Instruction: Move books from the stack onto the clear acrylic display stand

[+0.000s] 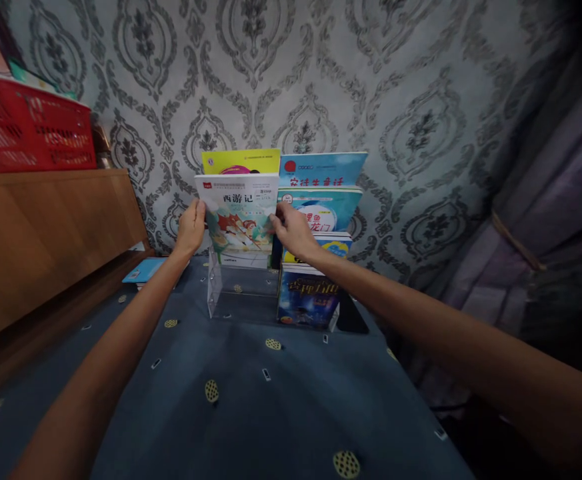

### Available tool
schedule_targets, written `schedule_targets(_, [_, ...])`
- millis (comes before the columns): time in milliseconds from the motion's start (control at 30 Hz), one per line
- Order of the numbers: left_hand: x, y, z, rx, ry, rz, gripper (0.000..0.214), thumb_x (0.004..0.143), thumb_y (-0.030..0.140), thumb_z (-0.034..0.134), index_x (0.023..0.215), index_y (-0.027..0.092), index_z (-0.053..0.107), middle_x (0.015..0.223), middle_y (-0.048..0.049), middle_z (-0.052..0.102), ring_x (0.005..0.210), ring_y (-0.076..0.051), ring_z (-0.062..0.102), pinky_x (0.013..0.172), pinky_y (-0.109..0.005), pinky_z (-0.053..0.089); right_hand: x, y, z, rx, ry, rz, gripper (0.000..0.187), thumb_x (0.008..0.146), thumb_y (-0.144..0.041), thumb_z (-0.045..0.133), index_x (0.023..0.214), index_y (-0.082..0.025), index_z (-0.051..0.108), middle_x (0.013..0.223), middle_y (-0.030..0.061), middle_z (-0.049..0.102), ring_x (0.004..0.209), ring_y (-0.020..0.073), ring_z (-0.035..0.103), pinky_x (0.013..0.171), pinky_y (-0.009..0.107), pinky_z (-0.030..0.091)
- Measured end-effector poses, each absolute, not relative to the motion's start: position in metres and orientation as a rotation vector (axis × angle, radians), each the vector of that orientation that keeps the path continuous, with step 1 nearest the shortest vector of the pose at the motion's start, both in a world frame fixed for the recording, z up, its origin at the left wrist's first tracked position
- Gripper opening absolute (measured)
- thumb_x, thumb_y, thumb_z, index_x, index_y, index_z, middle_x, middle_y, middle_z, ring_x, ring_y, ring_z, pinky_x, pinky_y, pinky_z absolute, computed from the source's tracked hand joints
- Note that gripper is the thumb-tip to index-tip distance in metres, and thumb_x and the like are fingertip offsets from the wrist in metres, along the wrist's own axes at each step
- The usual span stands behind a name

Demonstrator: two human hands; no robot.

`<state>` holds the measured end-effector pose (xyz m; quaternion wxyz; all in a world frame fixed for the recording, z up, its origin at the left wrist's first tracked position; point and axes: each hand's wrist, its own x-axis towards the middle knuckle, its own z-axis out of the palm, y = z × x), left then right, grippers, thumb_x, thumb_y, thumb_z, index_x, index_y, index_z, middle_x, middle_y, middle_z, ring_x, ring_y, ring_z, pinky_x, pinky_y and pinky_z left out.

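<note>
A white-topped book (pixel 243 220) with an illustrated cover stands upright on the left side of a clear tiered book rack (pixel 214 287). My left hand (pixel 191 225) grips its left edge, and my right hand (pixel 293 230) pinches its right edge. Behind it rises a yellow book (pixel 241 159). On the rack's right side, blue books (pixel 323 168) stand in tiers, with a teal-edged book (pixel 341 203) below them and a dark blue book (pixel 307 300) at the front. My right wrist partly covers a yellow-and-blue book (pixel 338 248).
A dark blue patterned cloth (pixel 171 407) covers the surface. Left of the rack lies a small stack of books (pixel 143 270). A red basket (pixel 31 127) sits on a wooden cabinet (pixel 55 233). Patterned wallpaper (pixel 411 133) is behind, and a tied curtain (pixel 505 267) hangs at right.
</note>
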<state>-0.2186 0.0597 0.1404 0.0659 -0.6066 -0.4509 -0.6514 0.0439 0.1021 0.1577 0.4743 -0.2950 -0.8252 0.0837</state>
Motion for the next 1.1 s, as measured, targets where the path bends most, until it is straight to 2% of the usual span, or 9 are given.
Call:
schedule_targets(167, [-0.216, 0.058, 0.143, -1.726, -1.455, -1.746, 0.050, 0.099, 0.067, 0.036, 0.088, 0.022, 0.055, 0.072, 0.0004, 0.053, 0.071, -0.017, 0.060, 0.079, -0.032, 0.052, 0.048, 0.093, 0.173, -0.939, -2.149, 0.012, 0.017, 0.090, -0.019, 0.048, 0.096, -0.015, 0.064, 0.093, 0.0152, 0.073, 0.089, 0.0296, 0.067, 0.080, 0.038, 0.050])
schedule_targets(333, [-0.219, 0.060, 0.133, -1.752, -1.575, -1.656, 0.038, 0.103, 0.052, 0.039, 0.083, 0.022, 0.051, 0.069, -0.0003, 0.052, 0.074, -0.020, 0.061, 0.080, -0.032, 0.050, 0.047, 0.087, 0.178, -1.021, -2.173, -0.026, 0.021, 0.088, -0.018, 0.051, 0.102, -0.015, 0.066, 0.093, 0.0132, 0.075, 0.090, 0.0283, 0.067, 0.080, 0.036, 0.049])
schedule_targets(500, [-0.221, 0.060, 0.121, -1.819, -1.673, -1.650, 0.026, 0.101, 0.045, 0.044, 0.091, 0.023, 0.051, 0.078, -0.0014, 0.058, 0.072, -0.019, 0.060, 0.075, -0.031, 0.050, 0.047, 0.082, 0.176, -0.928, -2.111, -0.101, 0.045, 0.087, -0.016, 0.048, 0.130, -0.009, 0.051, 0.100, 0.0150, 0.072, 0.086, 0.0278, 0.064, 0.077, 0.038, 0.049])
schedule_targets(600, [-0.218, 0.058, 0.123, -1.812, -1.669, -1.594, 0.019, 0.100, 0.040, 0.044, 0.101, 0.022, 0.051, 0.087, -0.0044, 0.063, 0.076, -0.021, 0.063, 0.076, -0.033, 0.051, 0.047, 0.078, 0.175, -0.876, -2.118, -0.207, 0.056, 0.087, -0.015, 0.044, 0.143, -0.012, 0.042, 0.116, 0.0176, 0.067, 0.088, 0.0275, 0.062, 0.075, 0.040, 0.049])
schedule_targets(700, [-0.211, 0.056, 0.126, -1.734, -1.720, -1.492, 0.019, 0.100, 0.037, 0.045, 0.109, 0.022, 0.051, 0.095, -0.0082, 0.067, 0.087, -0.025, 0.067, 0.082, -0.037, 0.051, 0.047, 0.071, 0.175, -0.934, -2.158, -0.316, 0.056, 0.090, -0.015, 0.041, 0.146, -0.015, 0.041, 0.128, 0.0193, 0.060, 0.093, 0.0289, 0.062, 0.074, 0.040, 0.050])
schedule_targets(800, [-0.206, 0.056, 0.125, -1.662, -1.761, -1.434, 0.021, 0.100, 0.036, 0.044, 0.113, 0.021, 0.051, 0.104, -0.0118, 0.069, 0.098, -0.029, 0.067, 0.088, -0.039, 0.050, 0.045, 0.064, 0.177, -1.016, -2.211, -0.371, 0.053, 0.092, -0.016, 0.040, 0.145, -0.012, 0.042, 0.130, 0.0211, 0.058, 0.098, 0.0317, 0.062, 0.075, 0.041, 0.052])
schedule_targets(933, [-0.202, 0.060, 0.123, -1.692, -1.765, -1.438, 0.020, 0.101, 0.035, 0.038, 0.104, 0.021, 0.052, 0.107, -0.0149, 0.068, 0.103, -0.031, 0.066, 0.091, -0.042, 0.049, 0.043, 0.060, 0.179, -1.036, -2.239, -0.368, 0.057, 0.092, -0.017, 0.042, 0.148, -0.009, 0.037, 0.132, 0.0231, 0.057, 0.107, 0.0347, 0.061, 0.080, 0.043, 0.053])
schedule_targets(1100, [-0.205, 0.063, 0.124, -1.779, -1.742, -1.549, 0.021, 0.100, 0.038, 0.039, 0.099, 0.022, 0.051, 0.103, -0.0131, 0.068, 0.100, -0.029, 0.065, 0.090, -0.042, 0.050, 0.043, 0.065, 0.177, -1.025, -2.248, -0.340, 0.060, 0.093, -0.019, 0.041, 0.151, -0.008, 0.033, 0.130, 0.0237, 0.059, 0.104, 0.0348, 0.062, 0.079, 0.043, 0.052])
